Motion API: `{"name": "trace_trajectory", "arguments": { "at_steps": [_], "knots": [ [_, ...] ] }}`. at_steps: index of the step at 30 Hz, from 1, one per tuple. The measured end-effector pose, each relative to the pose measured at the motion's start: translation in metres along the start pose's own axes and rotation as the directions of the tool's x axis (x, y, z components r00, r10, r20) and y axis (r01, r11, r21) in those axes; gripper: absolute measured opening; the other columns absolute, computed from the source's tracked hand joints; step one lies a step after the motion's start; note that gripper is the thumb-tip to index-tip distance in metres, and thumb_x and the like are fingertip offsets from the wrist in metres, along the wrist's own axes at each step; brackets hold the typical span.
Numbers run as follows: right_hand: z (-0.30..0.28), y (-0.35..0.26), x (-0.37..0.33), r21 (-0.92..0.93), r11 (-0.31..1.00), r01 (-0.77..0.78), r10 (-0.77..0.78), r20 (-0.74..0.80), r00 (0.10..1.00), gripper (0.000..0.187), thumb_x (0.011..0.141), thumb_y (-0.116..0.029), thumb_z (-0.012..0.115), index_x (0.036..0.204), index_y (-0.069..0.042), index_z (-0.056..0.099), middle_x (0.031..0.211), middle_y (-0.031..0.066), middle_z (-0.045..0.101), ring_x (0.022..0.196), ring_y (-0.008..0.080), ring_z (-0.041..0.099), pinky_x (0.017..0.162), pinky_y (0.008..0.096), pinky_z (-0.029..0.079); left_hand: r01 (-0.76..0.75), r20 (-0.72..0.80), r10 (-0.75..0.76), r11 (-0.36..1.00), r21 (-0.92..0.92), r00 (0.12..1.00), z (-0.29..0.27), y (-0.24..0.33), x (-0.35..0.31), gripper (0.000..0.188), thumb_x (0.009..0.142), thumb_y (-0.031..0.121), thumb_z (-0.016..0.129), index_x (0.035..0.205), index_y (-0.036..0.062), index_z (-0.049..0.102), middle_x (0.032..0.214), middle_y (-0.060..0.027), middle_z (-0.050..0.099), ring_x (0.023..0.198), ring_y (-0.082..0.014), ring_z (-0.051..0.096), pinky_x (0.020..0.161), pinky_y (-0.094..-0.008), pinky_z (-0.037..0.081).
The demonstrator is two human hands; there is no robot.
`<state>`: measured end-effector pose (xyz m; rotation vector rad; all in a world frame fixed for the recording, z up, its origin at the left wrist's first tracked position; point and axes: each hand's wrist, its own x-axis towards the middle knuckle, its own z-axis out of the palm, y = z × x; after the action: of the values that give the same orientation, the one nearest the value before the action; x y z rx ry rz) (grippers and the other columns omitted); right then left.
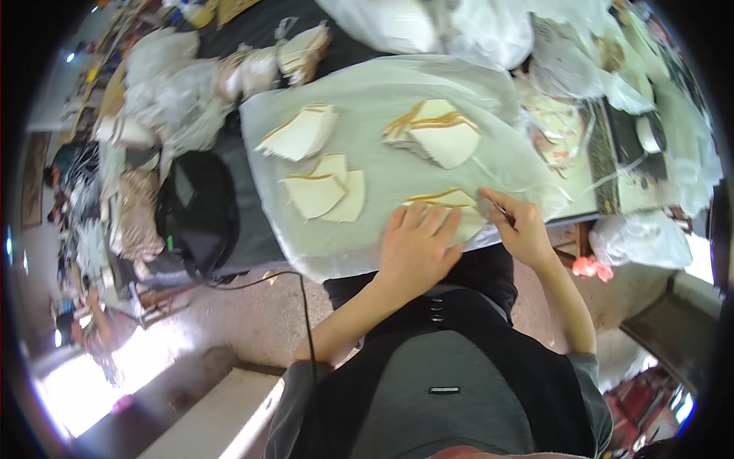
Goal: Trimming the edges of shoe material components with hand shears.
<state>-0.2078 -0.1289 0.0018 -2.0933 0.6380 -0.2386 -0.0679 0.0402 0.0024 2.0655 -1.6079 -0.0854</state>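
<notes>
My left hand (417,252) lies with its fingers stretched out on a cream-white, curved cut piece (463,202) with a yellow-brown edge. Just right of it, my right hand (521,233) is closed round a thin dark tool (501,209), its tip near the piece's right end; its exact kind is too small to tell. All this rests on a translucent plastic sheet (367,249). Farther off on the sheet are a stack of similar pieces (451,141), another stack (304,134) at the far left, and a few overlapping pieces (315,195) nearer to me.
A black bag (197,210) stands left of the sheet, with a black cable (303,306) hanging down from the table. Bundled pieces (264,67) and plastic bags (489,30) crowd the back. At the right are a white roll (651,134) and another plastic bag (642,239).
</notes>
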Motion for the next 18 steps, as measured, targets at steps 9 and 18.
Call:
{"name": "trace_trajectory", "arguments": {
  "at_steps": [9,18],
  "knots": [
    [0.017,0.005,-0.004,0.217,0.964,-0.155,0.190,-0.151,0.970,0.023,0.098,-0.008,0.055,0.115,0.002,0.067,0.064,0.0054,0.052,0.058,0.0106,0.048,0.056,0.0269,0.041,0.207,-0.747,0.089,0.933,0.293,0.659,-0.075,-0.070,-0.019,0.027,0.094,0.012,0.060,0.118,0.0024,0.067,0.124,-0.0146,0.064,0.114,-0.0361,0.060,0.097,-0.0468,0.047],
    [-0.028,0.012,0.011,-0.085,0.996,0.038,-0.065,-0.346,0.936,0.016,0.091,-0.006,0.064,0.106,-0.001,0.068,0.079,0.0072,0.057,0.062,0.0168,0.054,0.059,0.0308,0.044,0.175,-0.456,-0.039,0.949,0.261,0.889,-0.035,-0.070,-0.068,0.042,0.085,0.021,0.072,0.123,0.0042,0.065,0.129,-0.0130,0.061,0.122,-0.0363,0.054,0.104,-0.0516,0.041]
  ]
}}
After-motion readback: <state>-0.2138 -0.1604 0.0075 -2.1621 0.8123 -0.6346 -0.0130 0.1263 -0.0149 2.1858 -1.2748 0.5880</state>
